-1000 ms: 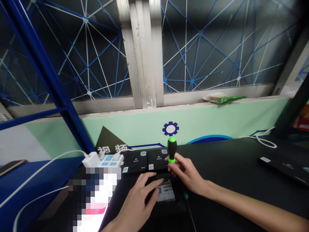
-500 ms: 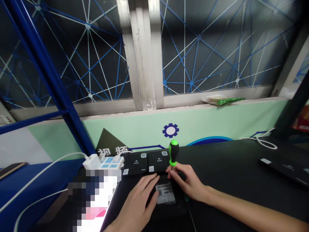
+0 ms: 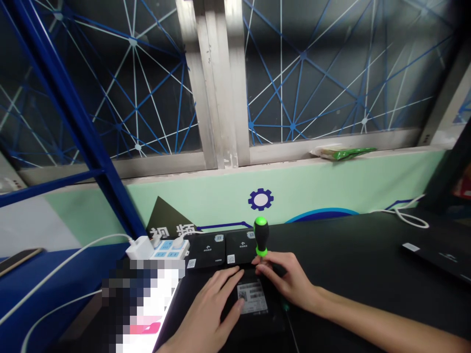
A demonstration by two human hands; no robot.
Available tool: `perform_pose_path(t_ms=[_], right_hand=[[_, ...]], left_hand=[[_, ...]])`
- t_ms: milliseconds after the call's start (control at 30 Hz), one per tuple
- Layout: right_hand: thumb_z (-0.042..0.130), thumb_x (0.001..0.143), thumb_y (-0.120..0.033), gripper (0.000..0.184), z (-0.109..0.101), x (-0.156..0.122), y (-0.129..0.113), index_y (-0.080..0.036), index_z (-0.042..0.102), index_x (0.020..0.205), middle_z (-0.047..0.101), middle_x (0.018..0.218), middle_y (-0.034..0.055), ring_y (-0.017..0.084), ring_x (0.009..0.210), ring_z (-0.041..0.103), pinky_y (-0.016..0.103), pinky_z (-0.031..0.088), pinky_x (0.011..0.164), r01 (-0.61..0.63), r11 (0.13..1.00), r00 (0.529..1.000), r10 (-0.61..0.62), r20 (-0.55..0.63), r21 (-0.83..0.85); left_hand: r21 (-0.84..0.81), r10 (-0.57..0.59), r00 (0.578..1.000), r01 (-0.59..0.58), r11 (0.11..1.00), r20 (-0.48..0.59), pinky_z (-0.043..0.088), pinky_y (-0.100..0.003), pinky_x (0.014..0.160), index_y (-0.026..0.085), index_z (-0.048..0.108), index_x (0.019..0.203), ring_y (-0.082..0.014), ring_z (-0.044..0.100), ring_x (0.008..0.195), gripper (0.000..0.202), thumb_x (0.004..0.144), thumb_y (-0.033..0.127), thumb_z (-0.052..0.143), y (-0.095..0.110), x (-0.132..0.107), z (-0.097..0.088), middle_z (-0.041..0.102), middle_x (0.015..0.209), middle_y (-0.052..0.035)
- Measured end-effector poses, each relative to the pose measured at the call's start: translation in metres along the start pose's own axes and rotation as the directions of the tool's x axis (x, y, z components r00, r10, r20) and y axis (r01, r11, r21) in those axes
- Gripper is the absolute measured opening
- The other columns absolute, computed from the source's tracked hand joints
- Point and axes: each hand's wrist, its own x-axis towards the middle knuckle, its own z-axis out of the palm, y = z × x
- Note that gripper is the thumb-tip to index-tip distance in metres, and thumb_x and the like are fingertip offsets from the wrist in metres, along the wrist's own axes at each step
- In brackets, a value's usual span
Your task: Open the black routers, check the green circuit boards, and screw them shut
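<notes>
My right hand (image 3: 285, 277) pinches the shaft of a black and green screwdriver (image 3: 261, 236), which stands upright on a flat black device (image 3: 253, 314) bearing a white label (image 3: 251, 297). The fingers close just under the handle. My left hand (image 3: 208, 311) lies flat on the device's left part, fingers stretched out beside the label. A second screwdriver (image 3: 289, 318) with a green collar lies on the table under my right wrist.
Two small black boxes (image 3: 224, 247) sit behind the device. A white power strip (image 3: 158, 247) with plugs and white cables lies to the left, above a blurred patch. More black devices (image 3: 437, 255) and a coiled cable (image 3: 408, 215) are far right. A wall and window sill rise behind.
The screwdriver and my right hand have dropped slightly and the handle has tilted a little between frames. My left hand stays flat on the device.
</notes>
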Motion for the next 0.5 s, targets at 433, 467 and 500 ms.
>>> perform_pose_path(t_ms=[433, 467, 500], right_hand=[[0.058, 0.096, -0.042, 0.030, 0.0004, 0.0022, -0.0010, -0.018, 0.068, 0.080, 0.068, 0.072, 0.0032, 0.016, 0.061, 0.060, 0.024, 0.049, 0.061, -0.012, 0.999, 1.000, 0.011, -0.016, -0.038], [0.059, 0.096, -0.042, 0.030, 0.0009, 0.0020, -0.0005, -0.018, 0.068, 0.081, 0.068, 0.072, 0.0032, 0.016, 0.061, 0.060, 0.024, 0.049, 0.061, -0.013, 0.999, 1.000, 0.012, -0.020, -0.039], [0.059, 0.096, -0.042, 0.030, 0.0015, 0.0019, -0.0001, -0.018, 0.068, 0.081, 0.068, 0.072, 0.0032, 0.016, 0.062, 0.060, 0.024, 0.049, 0.061, -0.014, 0.999, 1.000, 0.013, -0.025, -0.039]], left_hand=[[-0.022, -0.011, 1.000, 0.011, 1.000, -0.023, 0.044, -0.048, 0.110, 0.037, 0.042, 0.147, -0.0253, 0.050, 0.134, 0.045, 0.102, 0.033, 0.048, 0.0022, 0.0003, -0.0005, 0.050, 0.148, -0.0024], [-0.021, -0.013, 1.000, 0.012, 1.000, -0.019, 0.044, -0.048, 0.111, 0.037, 0.041, 0.147, -0.0252, 0.049, 0.134, 0.045, 0.103, 0.034, 0.048, 0.0019, 0.0000, -0.0004, 0.049, 0.148, -0.0026], [-0.019, -0.015, 1.000, 0.014, 1.000, -0.016, 0.043, -0.048, 0.111, 0.037, 0.041, 0.147, -0.0251, 0.048, 0.135, 0.045, 0.103, 0.034, 0.047, 0.0015, -0.0002, -0.0001, 0.048, 0.149, -0.0029]])
